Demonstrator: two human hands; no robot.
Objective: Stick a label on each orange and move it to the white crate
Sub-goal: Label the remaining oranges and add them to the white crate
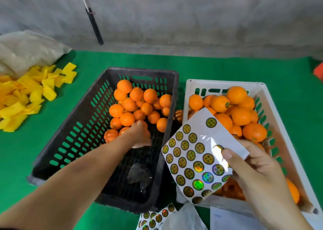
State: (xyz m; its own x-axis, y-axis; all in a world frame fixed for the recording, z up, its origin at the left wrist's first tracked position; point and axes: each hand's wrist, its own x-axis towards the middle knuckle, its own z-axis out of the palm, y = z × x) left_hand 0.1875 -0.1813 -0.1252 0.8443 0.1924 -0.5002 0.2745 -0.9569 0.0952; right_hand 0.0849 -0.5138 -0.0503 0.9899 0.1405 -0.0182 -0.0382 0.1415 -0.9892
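Observation:
My left hand [139, 135] reaches into the black crate [73, 124] and closes around an orange [142, 124] near the pile's front edge; the fruit is mostly hidden under my fingers. Several unlabelled oranges [138, 103] fill the far half of that crate. My right hand [253, 170] pinches a white sheet of round gold holographic labels [192, 158], with the thumb on one label, over the gap between the crates. The white crate [192, 88] on the right holds several oranges, one showing a label [227, 105].
Green cloth covers the table [227, 67]. Yellow foam wrappers [26, 96] lie heaped at the left beside a pale sack [29, 49]. More label sheets [157, 215] and white paper [232, 219] lie at the near edge. A grey wall stands behind.

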